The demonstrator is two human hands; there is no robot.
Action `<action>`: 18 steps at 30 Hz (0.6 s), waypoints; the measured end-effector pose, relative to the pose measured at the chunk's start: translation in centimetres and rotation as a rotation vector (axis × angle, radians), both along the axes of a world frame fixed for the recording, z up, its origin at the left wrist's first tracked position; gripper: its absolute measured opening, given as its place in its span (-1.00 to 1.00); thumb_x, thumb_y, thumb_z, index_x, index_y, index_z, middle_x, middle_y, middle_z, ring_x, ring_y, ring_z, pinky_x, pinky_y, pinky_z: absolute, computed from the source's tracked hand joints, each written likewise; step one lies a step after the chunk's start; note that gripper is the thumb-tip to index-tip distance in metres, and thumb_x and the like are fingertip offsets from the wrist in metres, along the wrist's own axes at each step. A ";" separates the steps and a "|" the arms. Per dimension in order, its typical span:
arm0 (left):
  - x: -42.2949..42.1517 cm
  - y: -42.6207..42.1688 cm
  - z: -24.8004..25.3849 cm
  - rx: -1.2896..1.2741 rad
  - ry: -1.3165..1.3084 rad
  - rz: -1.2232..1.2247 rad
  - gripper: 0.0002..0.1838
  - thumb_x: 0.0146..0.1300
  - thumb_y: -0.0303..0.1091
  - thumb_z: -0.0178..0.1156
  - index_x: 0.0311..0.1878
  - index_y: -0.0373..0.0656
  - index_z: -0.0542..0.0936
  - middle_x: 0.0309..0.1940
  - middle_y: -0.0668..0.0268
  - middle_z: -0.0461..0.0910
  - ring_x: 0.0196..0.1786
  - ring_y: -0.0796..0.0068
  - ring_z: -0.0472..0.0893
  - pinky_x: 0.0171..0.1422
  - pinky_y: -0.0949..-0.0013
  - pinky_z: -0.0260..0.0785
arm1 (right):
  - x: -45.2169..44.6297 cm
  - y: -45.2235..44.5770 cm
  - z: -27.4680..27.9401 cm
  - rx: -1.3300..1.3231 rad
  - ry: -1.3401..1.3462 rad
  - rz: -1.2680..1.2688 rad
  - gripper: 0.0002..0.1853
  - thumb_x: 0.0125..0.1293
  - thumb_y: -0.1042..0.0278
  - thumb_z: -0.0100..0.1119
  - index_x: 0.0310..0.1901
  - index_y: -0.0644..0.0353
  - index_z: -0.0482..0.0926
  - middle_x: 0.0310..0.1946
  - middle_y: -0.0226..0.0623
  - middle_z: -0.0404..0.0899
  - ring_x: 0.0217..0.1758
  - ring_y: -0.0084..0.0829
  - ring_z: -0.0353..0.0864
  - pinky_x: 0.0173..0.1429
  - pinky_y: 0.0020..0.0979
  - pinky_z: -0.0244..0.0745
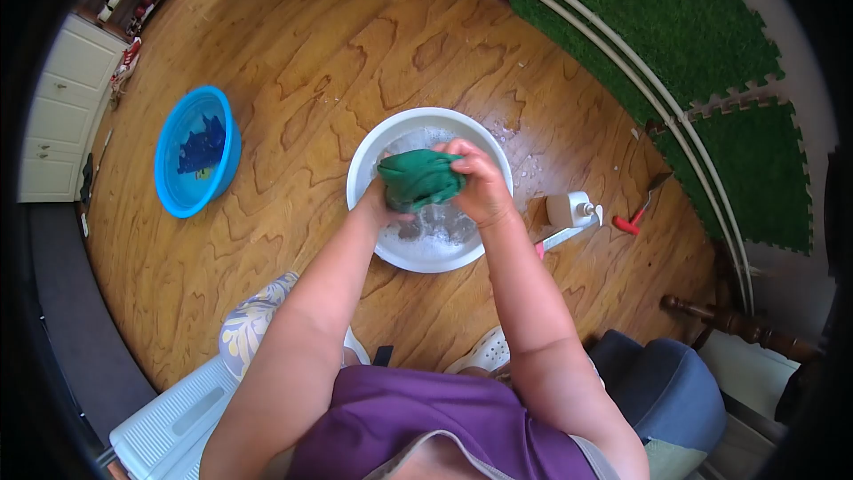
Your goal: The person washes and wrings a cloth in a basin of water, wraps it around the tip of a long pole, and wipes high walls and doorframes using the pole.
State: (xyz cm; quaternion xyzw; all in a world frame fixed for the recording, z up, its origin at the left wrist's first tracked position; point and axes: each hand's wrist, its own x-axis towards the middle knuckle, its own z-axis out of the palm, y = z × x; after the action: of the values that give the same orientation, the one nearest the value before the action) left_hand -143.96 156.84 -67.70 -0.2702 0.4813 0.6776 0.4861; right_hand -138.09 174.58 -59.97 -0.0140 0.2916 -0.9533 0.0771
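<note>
The left hand [380, 203] and right hand [481, 181] are grasping the cloth [422, 180], which is bunching between them above the white basin [357, 173]; holding it low over the suds [437, 238] should be limiting splashing.

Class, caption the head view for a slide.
Left hand and right hand hold a green cloth over a white basin of sudsy water.

Wood-grain floor [293, 44] carries white basin [433, 260] at centre, blue basin [167, 169] well left; white pump bottle [564, 211], red-handled tool [627, 224] to right.
</note>
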 end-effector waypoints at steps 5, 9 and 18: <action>-0.5 2.6 2.4 0.201 0.010 0.169 -0.39 0.34 0.21 -0.18 0.06 -0.17 0.49 0.00 0.14 0.55 -0.01 0.27 0.58 0.08 0.07 0.45 | 3.6 1.8 -6.8 -0.188 -0.333 -0.200 -0.50 0.08 0.25 0.03 0.10 0.18 0.39 0.12 -0.02 0.40 0.21 -0.09 0.36 0.31 -0.05 0.21; 0.9 5.1 4.0 0.386 -0.018 0.155 -0.67 0.37 -0.17 -0.12 -0.07 -0.17 0.53 -0.08 0.15 0.57 -0.07 0.18 0.60 0.00 0.05 0.48 | 4.3 -0.9 -7.3 -0.335 -0.566 -0.155 -0.24 0.16 -0.31 0.05 0.26 0.06 0.24 0.24 -0.04 0.28 0.29 -0.01 0.27 0.27 0.21 0.17; 11.3 7.9 7.0 -0.520 1.721 -0.613 -0.71 0.17 -0.28 0.17 -0.01 0.02 0.58 0.14 0.11 0.31 0.12 -0.02 0.32 0.31 0.09 0.12 | 2.8 0.4 -4.5 -0.342 -0.513 -0.148 -0.22 0.11 -0.55 -0.14 -0.01 0.08 0.45 -0.14 -0.07 0.53 -0.09 0.02 0.53 -0.05 0.04 0.46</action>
State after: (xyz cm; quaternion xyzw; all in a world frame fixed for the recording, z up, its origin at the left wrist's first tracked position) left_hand -132.71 164.74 -60.69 0.3602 0.8599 0.3587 0.0459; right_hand -135.28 175.02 -64.45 0.2355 0.0983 -0.9640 0.0752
